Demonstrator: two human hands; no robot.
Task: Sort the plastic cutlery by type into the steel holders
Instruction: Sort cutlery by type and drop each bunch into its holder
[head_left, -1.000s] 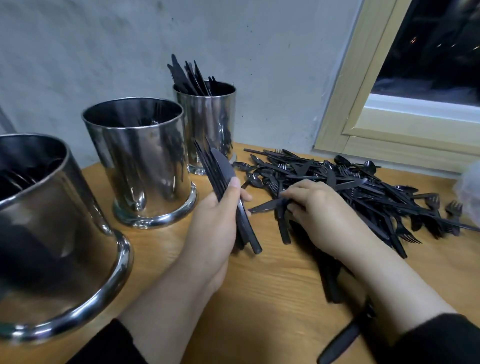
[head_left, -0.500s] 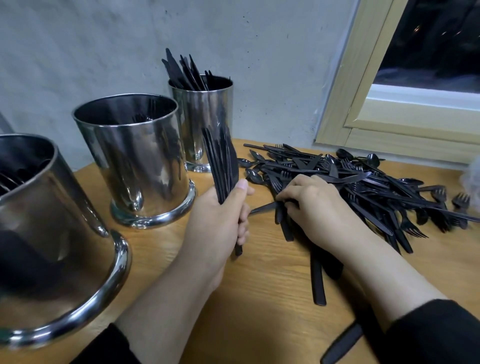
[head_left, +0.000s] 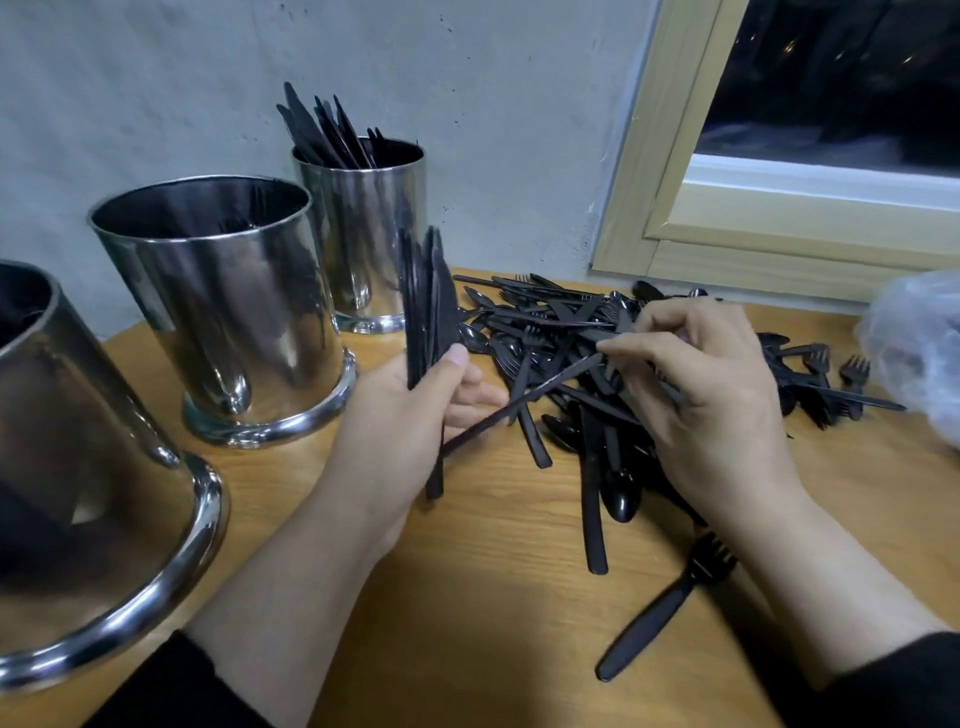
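Note:
My left hand grips a bundle of black plastic knives, blades pointing up. My right hand pinches one more black knife by its blade end, lifted off the heap with its handle reaching toward my left palm. A heap of mixed black cutlery lies on the wooden table. Three steel holders stand at the left: the far one holds knives, the middle one shows fork tips inside, the near one has dark contents I cannot make out.
A loose black fork lies near my right forearm, with a spoon and knife just left of it. Crumpled clear plastic sits at the right edge. A window frame and grey wall back the table.
My right hand has lifted a single knife out of the heap and swung it toward my left hand. The bundle in my left hand has turned more upright.

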